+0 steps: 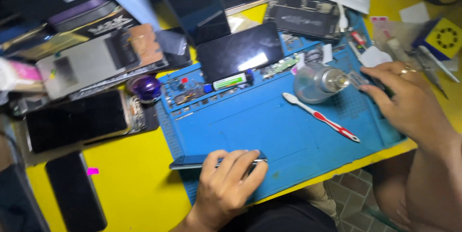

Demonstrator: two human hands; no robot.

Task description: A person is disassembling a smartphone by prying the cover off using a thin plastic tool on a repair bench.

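Left hand [226, 179] gripped dark phone [192, 161] by long edge, fingers curled over it, at near edge of blue work mat [269, 131]. Right hand [404, 99] rested at mat's right edge, fingers bent over small dark object; whether grasped, cannot tell. Red-white toothbrush [320, 116] and clear bottle [317, 83] lay between hands.

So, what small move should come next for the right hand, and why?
Probably close the right hand on the small dark thing under its fingers at the mat edge and lift it. The left hand already pins the phone on its side, and the toothbrush and bottle lie untouched.
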